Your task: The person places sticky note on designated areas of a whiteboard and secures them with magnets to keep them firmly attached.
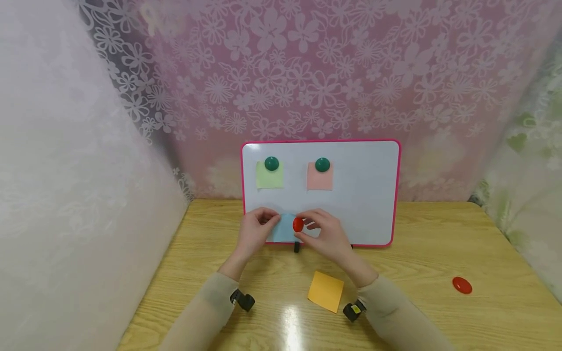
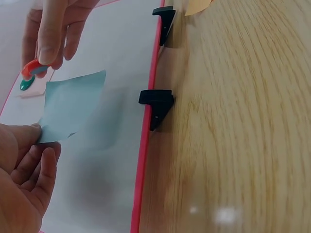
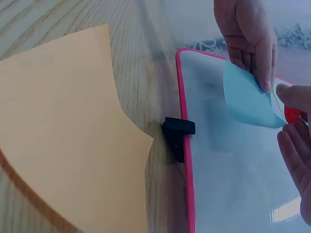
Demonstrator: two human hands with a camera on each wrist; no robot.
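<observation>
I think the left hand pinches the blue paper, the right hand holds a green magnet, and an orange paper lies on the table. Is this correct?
Not quite: the magnet in the right hand is red, not green, as the head view shows. The left hand does pinch the blue paper, and the orange paper lies on the table.

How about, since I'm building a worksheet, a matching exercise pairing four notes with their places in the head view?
1. blue note
2. orange note
3. pink note
4. green note

A. on the table
B. board's upper left
C. pinched by the left hand
D. board's upper middle

Pairs: 1-C, 2-A, 3-D, 4-B
</observation>
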